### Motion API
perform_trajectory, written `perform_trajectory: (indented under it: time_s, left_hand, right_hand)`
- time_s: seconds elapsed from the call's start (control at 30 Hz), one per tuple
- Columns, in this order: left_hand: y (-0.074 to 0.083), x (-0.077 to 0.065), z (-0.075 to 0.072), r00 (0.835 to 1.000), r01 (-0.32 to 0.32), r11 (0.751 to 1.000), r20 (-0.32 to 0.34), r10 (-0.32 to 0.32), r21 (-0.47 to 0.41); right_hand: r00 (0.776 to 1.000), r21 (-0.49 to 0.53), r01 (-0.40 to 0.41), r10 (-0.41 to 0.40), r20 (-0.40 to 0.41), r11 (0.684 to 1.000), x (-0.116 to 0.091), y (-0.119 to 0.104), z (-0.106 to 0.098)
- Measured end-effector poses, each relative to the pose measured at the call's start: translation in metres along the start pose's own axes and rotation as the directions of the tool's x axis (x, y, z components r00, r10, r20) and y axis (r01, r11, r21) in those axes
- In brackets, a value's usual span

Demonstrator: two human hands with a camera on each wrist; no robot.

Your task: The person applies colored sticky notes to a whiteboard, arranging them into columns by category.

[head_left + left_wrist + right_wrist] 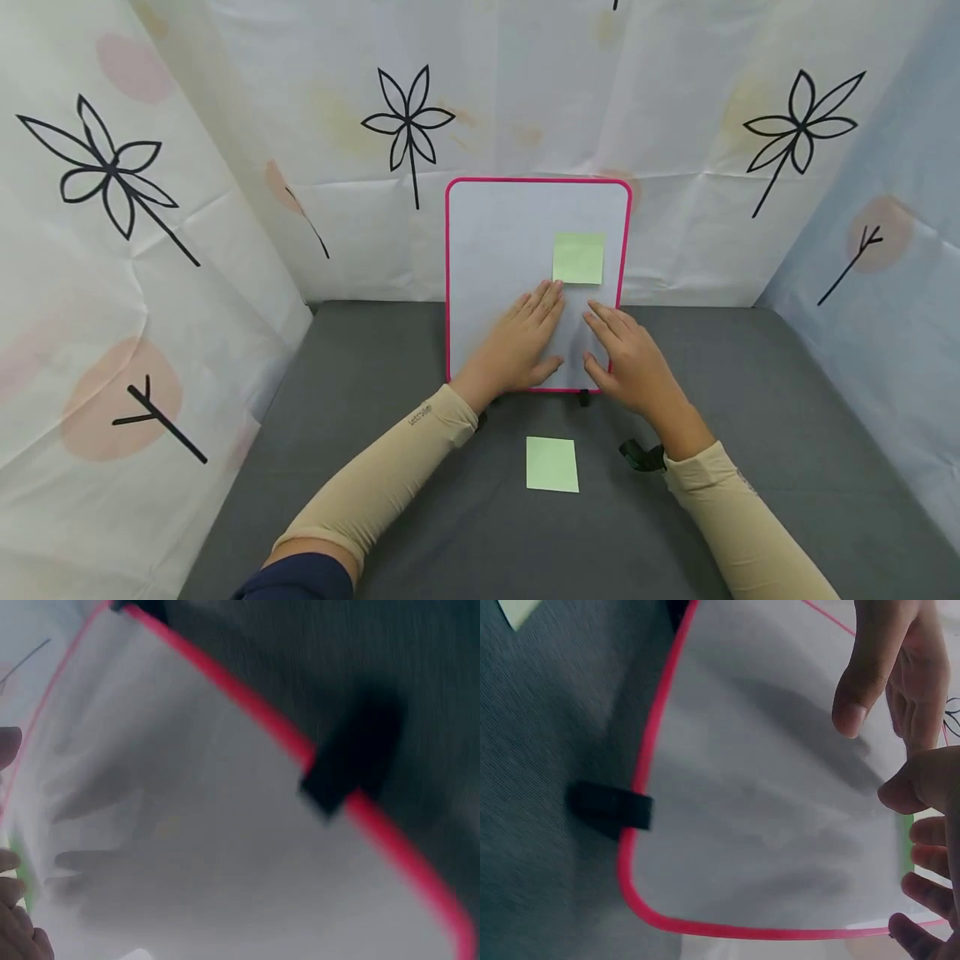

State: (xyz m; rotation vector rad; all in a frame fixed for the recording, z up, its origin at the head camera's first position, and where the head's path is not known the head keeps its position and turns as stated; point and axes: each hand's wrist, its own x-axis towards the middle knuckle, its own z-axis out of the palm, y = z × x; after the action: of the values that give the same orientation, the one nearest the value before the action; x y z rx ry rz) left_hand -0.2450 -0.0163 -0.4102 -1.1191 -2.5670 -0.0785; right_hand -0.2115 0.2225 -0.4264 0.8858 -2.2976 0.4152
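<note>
A whiteboard (495, 250) with a pink rim stands upright at the back of the table. One green sticky note (578, 258) is on its upper right part. My left hand (521, 337) reaches over the board with straight fingers, its fingertips at the note's lower left corner. Just below the note, at the board's right edge, is my right hand (630, 358), fingers spread and nothing held. In the right wrist view, the right thumb (911, 787) and the left thumb (862, 690) show in front of the board. A second green sticky note (552, 464) lies on the table.
Black feet (611, 806) hold the board's lower edge on the dark grey table (390, 350). White cloth (525, 100) with drawn flowers hangs behind and at the sides. A dark strap (642, 456) sits at the right wrist.
</note>
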Motion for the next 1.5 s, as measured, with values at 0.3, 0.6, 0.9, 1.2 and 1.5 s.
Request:
perform_trajectory:
  time_s: [0.3, 0.6, 0.9, 1.2, 1.5]
  left_hand:
    - [0.032, -0.048, 0.024, 0.989, -0.026, 0.945, -0.149, -0.024, -0.326]
    - [0.053, -0.081, 0.036, 0.999, -0.020, 0.933, -0.050, 0.002, -0.359]
    - [0.060, -0.098, 0.041, 0.999, 0.037, 0.926, 0.007, -0.037, -0.376]
    - [0.065, -0.107, 0.034, 0.990, 0.056, 0.934, 0.144, -0.005, -0.352]
    - [0.068, -0.111, 0.022, 0.972, 0.109, 0.934, 0.235, -0.028, -0.340]
  right_hand:
    - [0.997, 0.109, -0.024, 0.017, 0.072, 0.994, -0.036, -0.025, 0.005]
    - [0.987, 0.194, -0.090, 0.062, 0.149, 0.977, -0.065, -0.042, 0.012]
    - [0.946, 0.242, -0.213, 0.138, 0.293, 0.947, -0.077, -0.049, 0.015]
    - [0.925, 0.303, -0.232, 0.113, 0.364, 0.924, -0.082, -0.054, 0.018]
    - [0.869, 0.320, -0.284, 0.101, 0.484, 0.904, -0.080, -0.056, 0.014]
